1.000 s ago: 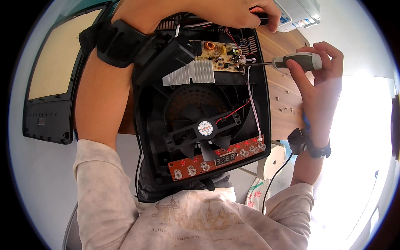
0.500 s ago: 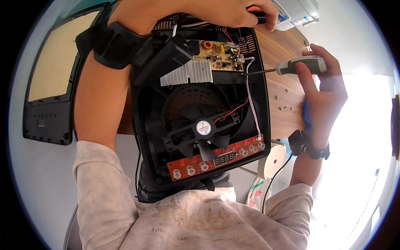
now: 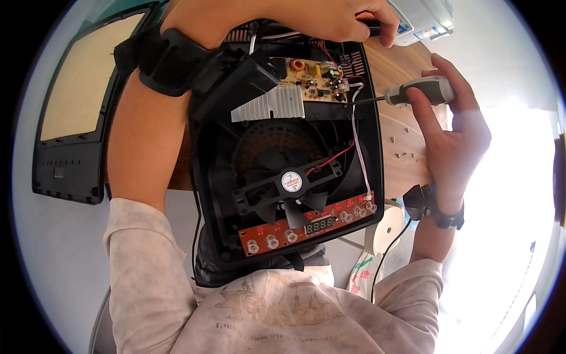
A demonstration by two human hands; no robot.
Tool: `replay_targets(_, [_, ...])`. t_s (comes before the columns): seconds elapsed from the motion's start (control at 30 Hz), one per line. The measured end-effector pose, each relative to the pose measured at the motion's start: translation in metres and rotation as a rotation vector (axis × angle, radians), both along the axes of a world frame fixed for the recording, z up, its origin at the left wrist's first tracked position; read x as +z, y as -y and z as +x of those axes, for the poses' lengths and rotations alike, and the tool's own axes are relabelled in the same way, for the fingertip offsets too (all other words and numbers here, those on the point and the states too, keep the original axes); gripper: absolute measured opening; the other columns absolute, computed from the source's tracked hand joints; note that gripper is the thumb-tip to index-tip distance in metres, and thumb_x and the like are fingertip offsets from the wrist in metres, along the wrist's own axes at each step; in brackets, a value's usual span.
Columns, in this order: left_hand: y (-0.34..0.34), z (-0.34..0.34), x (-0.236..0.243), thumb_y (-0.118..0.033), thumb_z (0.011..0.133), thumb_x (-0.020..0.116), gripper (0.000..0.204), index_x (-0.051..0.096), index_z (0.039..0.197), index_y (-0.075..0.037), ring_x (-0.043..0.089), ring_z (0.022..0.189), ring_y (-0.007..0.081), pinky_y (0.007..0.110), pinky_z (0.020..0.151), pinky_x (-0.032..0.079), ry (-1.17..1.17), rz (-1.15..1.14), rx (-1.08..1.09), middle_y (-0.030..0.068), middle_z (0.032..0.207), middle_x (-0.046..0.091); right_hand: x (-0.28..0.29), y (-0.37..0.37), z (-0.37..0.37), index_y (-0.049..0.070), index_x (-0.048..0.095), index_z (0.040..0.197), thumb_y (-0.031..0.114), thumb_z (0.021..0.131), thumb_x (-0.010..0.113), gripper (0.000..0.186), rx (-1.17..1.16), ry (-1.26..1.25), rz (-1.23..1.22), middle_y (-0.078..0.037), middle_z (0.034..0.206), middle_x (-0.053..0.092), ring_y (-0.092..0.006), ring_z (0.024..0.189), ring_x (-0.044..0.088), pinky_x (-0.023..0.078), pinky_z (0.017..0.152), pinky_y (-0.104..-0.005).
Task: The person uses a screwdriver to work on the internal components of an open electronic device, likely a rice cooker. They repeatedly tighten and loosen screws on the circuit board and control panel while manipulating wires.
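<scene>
My right hand (image 3: 451, 127) is closed round a grey and white screwdriver (image 3: 421, 92). Its thin shaft points left, the tip at the lower right corner of a tan circuit board (image 3: 323, 94). That board lies beside a finned metal heat sink (image 3: 271, 105) inside an opened black appliance housing (image 3: 372, 159). Across the far edge reaches my left hand (image 3: 354, 23), fingers curled round a dark thing I cannot make out. Nearer to me in the housing are a black fan (image 3: 291, 182) and a red-brown control board (image 3: 277, 235) with springs and a display.
To the left leans a black frame panel (image 3: 76, 100) with a beige face. Several small screws (image 3: 404, 154) are scattered on the wooden table (image 3: 407, 171). A pale box (image 3: 421, 20) stands at the far right, and a white roll (image 3: 386, 230) is below the table edge.
The housing has shifted slightly to the right. My right hand and the screwdriver handle have moved a little left, with the tip staying at the board's corner.
</scene>
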State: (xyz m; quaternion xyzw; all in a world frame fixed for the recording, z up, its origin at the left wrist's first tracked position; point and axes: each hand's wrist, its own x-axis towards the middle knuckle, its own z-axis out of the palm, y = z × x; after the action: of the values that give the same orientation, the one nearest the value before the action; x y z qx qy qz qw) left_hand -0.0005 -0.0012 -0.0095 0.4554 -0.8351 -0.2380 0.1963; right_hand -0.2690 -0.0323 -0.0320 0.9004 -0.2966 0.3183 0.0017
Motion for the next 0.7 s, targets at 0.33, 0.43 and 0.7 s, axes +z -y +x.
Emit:
replay_targets(0.33, [-0.004,-0.002,-0.005,-0.021,0.099,0.051,0.032,0.061,0.127,-0.009,0.064,0.106,0.0274,0.037,0.094,0.05,0.042,-0.094,0.029,0.0154,0.119,0.066,0.009,-0.002,-0.015,0.006,0.067,0.124,0.003,0.083,0.08,0.043,-0.043,0.222,-0.018,-0.01,0.1,0.073,-0.019,0.096,0.071,0.058,0.085,-0.0308])
replay_targets(0.43, [-0.009,-0.006,-0.006,-0.021,0.099,0.051,0.032,0.061,0.128,-0.01,0.065,0.104,0.0272,0.037,0.093,0.05,0.084,-0.106,0.088,0.0153,0.117,0.067,0.013,-0.005,-0.028,0.006,0.068,0.122,0.006,0.084,0.08,0.04,-0.171,0.412,0.043,-0.01,0.1,0.073,-0.0178,0.097,0.07,0.057,0.085,-0.0299])
replay_targets(0.7, [-0.003,-0.01,-0.004,-0.021,0.099,0.051,0.031,0.063,0.126,-0.011,0.067,0.104,0.0267,0.037,0.09,0.052,0.02,-0.071,0.069,0.012,0.118,0.069,-0.003,0.055,-0.119,0.001,0.07,0.108,0.028,0.086,0.081,0.037,-0.61,0.357,0.134,-0.006,0.087,0.069,-0.0119,0.077,0.063,0.049,0.07,-0.0244])
